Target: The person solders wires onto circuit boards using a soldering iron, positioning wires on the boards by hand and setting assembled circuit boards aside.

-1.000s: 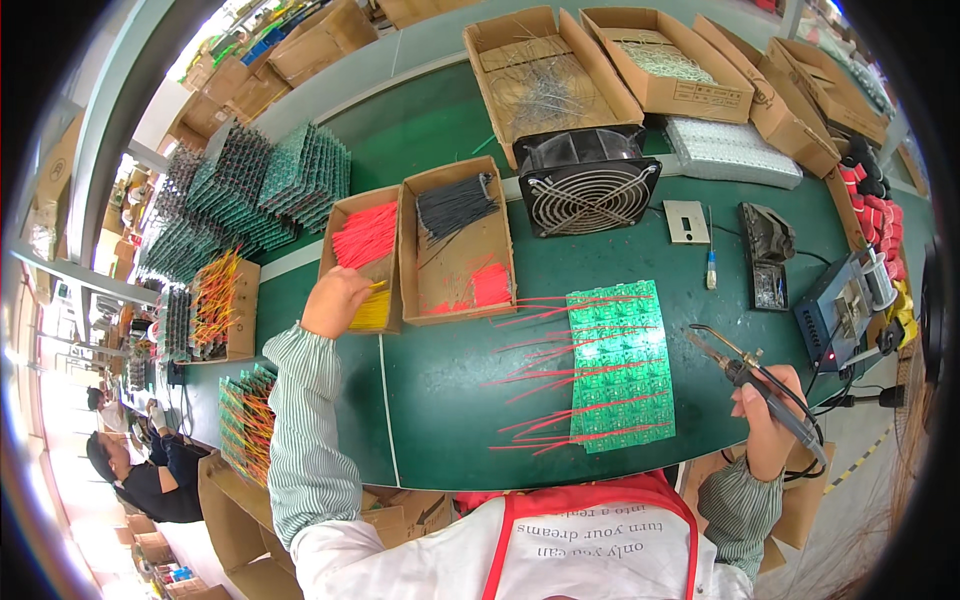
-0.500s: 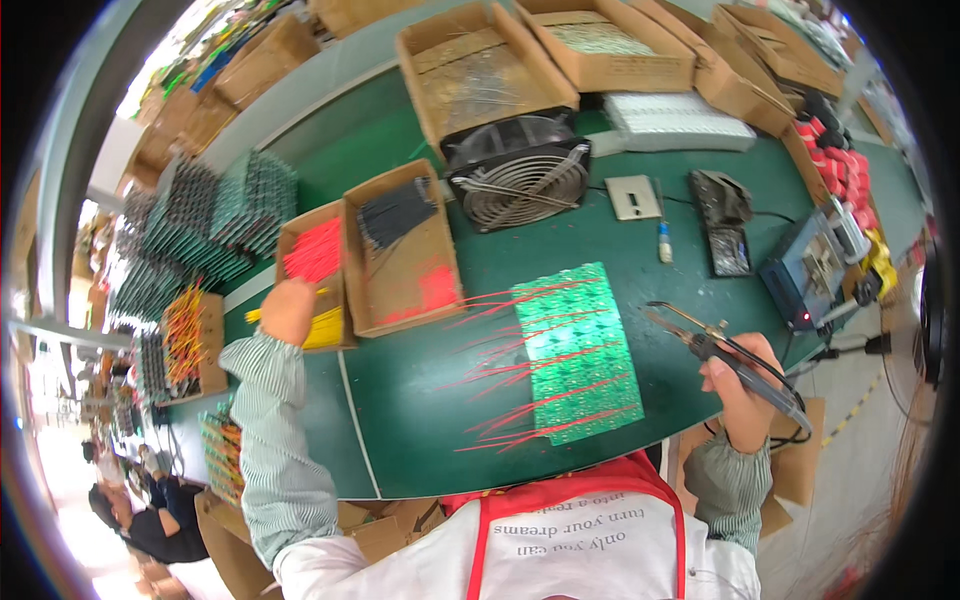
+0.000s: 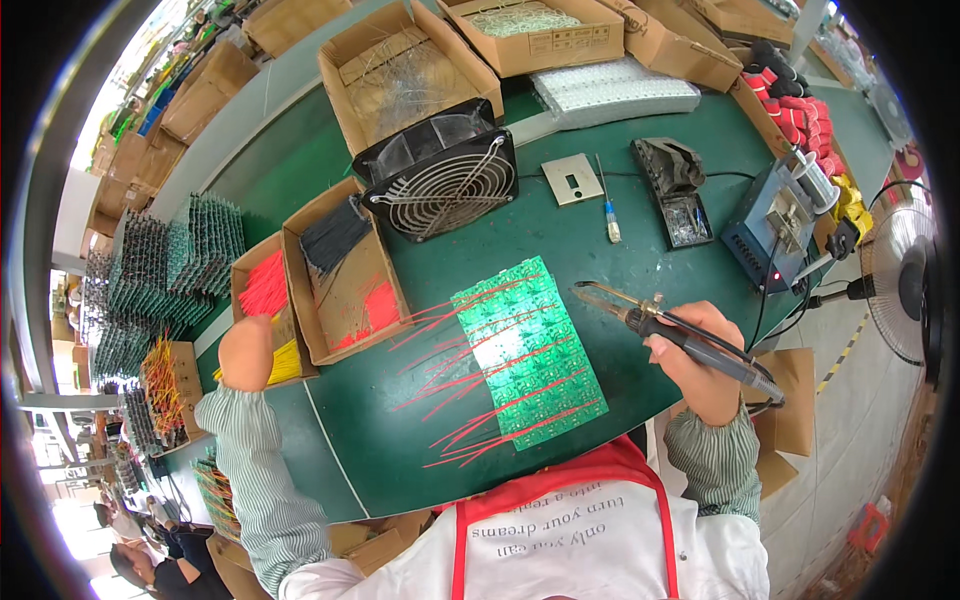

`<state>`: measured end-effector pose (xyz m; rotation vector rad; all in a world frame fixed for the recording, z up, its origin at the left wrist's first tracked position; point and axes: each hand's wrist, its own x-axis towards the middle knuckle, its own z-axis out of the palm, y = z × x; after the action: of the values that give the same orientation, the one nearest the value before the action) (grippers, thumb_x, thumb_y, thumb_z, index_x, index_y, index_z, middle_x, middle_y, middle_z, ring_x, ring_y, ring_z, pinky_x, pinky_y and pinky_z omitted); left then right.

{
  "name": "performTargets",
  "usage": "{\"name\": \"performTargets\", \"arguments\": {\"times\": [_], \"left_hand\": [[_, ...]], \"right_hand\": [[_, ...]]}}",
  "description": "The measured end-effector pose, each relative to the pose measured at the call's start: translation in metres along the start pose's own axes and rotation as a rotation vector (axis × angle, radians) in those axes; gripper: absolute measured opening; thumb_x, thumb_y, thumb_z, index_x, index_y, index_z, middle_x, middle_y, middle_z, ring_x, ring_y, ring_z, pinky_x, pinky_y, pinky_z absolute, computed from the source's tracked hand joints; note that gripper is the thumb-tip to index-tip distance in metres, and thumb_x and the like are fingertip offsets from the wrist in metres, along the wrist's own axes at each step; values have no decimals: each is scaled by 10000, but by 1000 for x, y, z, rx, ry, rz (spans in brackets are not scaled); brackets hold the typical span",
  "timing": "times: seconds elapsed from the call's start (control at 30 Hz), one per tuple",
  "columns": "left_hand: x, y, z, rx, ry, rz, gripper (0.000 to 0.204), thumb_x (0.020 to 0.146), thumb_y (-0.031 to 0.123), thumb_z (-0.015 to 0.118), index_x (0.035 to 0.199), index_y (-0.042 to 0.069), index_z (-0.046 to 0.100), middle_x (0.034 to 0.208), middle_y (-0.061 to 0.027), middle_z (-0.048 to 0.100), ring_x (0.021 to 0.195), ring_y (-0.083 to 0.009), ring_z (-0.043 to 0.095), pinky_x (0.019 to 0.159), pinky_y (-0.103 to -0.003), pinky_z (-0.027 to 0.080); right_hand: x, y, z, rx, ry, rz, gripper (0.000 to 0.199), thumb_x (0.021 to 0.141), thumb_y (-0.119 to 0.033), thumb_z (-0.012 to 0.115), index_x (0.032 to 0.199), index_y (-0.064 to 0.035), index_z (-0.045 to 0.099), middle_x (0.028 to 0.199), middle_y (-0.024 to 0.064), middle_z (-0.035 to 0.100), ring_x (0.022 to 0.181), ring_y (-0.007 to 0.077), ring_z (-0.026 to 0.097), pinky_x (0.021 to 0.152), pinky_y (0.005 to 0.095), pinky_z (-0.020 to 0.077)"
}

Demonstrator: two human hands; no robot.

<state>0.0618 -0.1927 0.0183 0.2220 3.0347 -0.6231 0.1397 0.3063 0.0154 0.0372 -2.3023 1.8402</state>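
Observation:
My right hand (image 3: 712, 388) grips a soldering iron (image 3: 735, 372) with a thin curved feed tube along its top. Its tip points left, above the table and apart from the green circuit board panel (image 3: 535, 375). Rows of red wires (image 3: 462, 382) are on that panel, their loose ends sticking out to the left. Over at the left, my left hand (image 3: 247, 352) reaches into a small cardboard box beside yellow wires (image 3: 287, 362); its fingers are hidden. Red wires (image 3: 264, 285) fill the far part of this box.
A neighbouring cardboard box holds black wires (image 3: 334, 236) and short red pieces (image 3: 380, 306). Behind it stands a black fan (image 3: 450, 195). A screwdriver (image 3: 611, 218), a metal plate (image 3: 573, 180) and a blue soldering station (image 3: 760, 240) lie farther right. Stacked boards (image 3: 160, 265) stand at left.
The whole view has turned, so the table's things sit farther left in it, and a floor fan shows more fully at right. My left hand stays at the yellow wires; my right keeps the soldering iron.

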Motion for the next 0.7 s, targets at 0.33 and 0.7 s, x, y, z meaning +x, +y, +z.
{"name": "performTargets", "arguments": {"times": [0.33,0.7], "left_hand": [[1,165,-86,-1041,117,209,118,802,81,617,868,-17,605,702,-94,618,630,-152,590,590,-268,450],[24,189,-63,-1194,9,176,152,757,126,652,837,0,623,734,-139,604,662,-261,586,603,-335,455]], "right_hand": [[20,-9,25,32,-168,-82,172,714,-49,690,845,19,603,706,44,607,594,90,567,551,217,442],[33,-3,48,75,-248,-62,159,724,-70,682,835,-5,589,682,30,616,601,68,566,540,215,455]]}}
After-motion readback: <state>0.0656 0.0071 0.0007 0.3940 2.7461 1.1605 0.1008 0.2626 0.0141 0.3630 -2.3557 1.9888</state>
